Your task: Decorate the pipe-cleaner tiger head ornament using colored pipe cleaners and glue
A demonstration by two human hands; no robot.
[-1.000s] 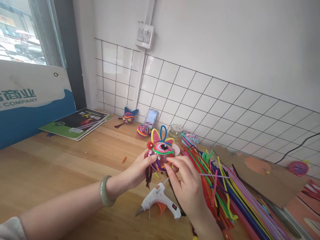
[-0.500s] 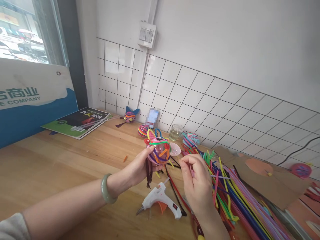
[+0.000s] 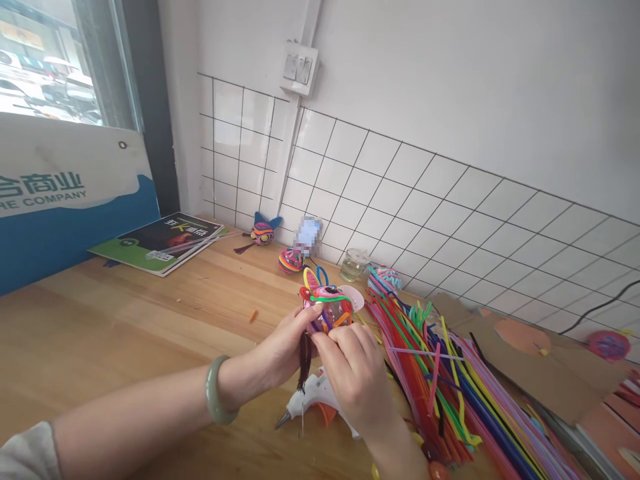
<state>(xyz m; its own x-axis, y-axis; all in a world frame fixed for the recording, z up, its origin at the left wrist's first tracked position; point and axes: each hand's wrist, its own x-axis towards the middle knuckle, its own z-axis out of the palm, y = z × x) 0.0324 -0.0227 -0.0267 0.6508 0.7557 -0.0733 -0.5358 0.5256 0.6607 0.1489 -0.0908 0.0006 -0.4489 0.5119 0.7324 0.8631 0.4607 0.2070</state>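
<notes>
My left hand (image 3: 290, 340) grips a clear ball ornament (image 3: 329, 312) wrapped in coloured pipe cleaners, with pointed looped ears on top and a dark brown tassel (image 3: 304, 363) hanging beneath. The thumb presses on its front. Against the ball's lower right side, my right hand (image 3: 357, 373) is closed in a pinch; whatever lies between its fingertips is hidden. Below the hands, a white hot glue gun (image 3: 307, 395) lies on the wooden table, its handle partly covered by my right hand.
A bundle of pipe cleaners (image 3: 450, 380) spreads over the right side, beside cardboard (image 3: 535, 360). Behind the ball are a pink dish (image 3: 356, 298), a glass jar (image 3: 354, 265), a phone (image 3: 307, 233) and finished ornaments (image 3: 263, 231). Magazines (image 3: 160, 245) lie at left; a wire grid (image 3: 369, 180) backs the table.
My right hand has moved left and in against the ball, now covering part of the glue gun. My left hand and the ball have shifted slightly right and down in view.
</notes>
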